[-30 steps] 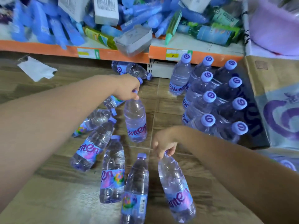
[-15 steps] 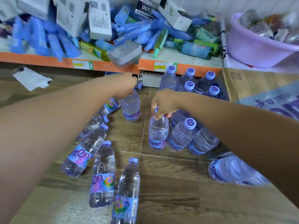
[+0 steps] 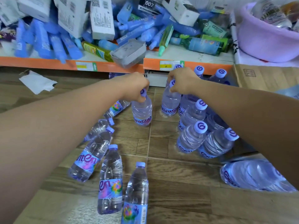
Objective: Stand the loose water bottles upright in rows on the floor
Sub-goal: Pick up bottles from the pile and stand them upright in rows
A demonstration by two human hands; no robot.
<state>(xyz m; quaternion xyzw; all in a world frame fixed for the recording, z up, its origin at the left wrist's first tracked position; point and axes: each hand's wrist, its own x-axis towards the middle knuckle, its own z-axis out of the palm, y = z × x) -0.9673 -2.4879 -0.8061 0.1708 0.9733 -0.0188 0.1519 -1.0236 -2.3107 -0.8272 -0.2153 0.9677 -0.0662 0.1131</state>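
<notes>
Head view: we're holding 2 bottles at once, both by the neck. Left hand is curling its fingers round the cap of the left bottle; right hand is pinching the cap of the right bottle the same way. Both bottles are standing with the long axis near vertical. Bases are on or just off the floor; we can't tell which.

Right bottle is sitting just beside the standing rows, at their far-left corner near the shelf. Left bottle is standing apart from it, with a bare strip of floor between them. So we're judging the next move as a shift right to close that gap before letting go.

Loose bottles are lying on their sides below the left forearm, caps pointing away from us toward the shelf. We're reckoning the left hand is nearer for the next pick, reaching over the body to the neck.
</notes>
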